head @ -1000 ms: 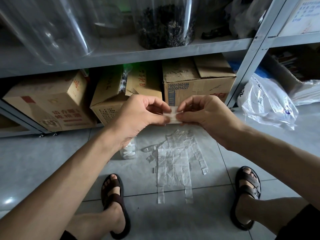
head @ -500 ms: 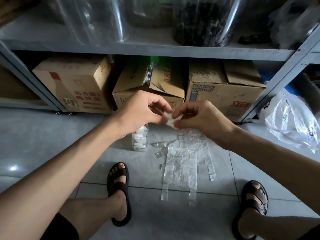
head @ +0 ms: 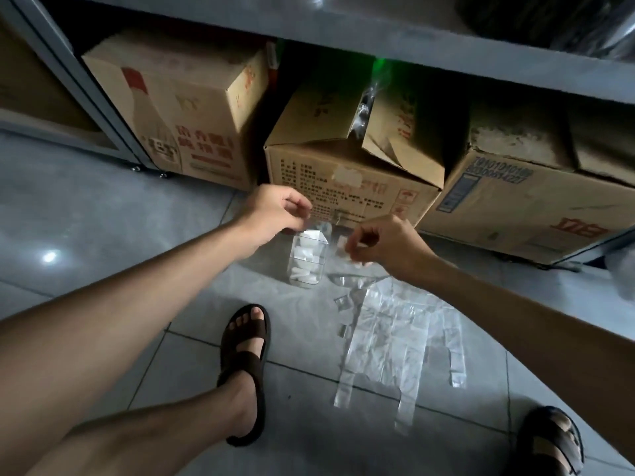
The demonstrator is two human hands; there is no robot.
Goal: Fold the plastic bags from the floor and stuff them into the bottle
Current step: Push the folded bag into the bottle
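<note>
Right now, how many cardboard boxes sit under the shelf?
3: bottle-printed box at left, open-flapped box in the middle, barcoded box at right. More may hide behind the shelf post.

A storeroom, identified by grey metal shelving (head: 378,39) with printed, barcoded cardboard cartons (head: 192,108) stowed side by side beneath its lowest shelf on a grey tiled floor (head: 103,218).

The room is dim. A small bright spot shines on the floor (head: 103,235) at left. Edges bend and look blurry.
</note>
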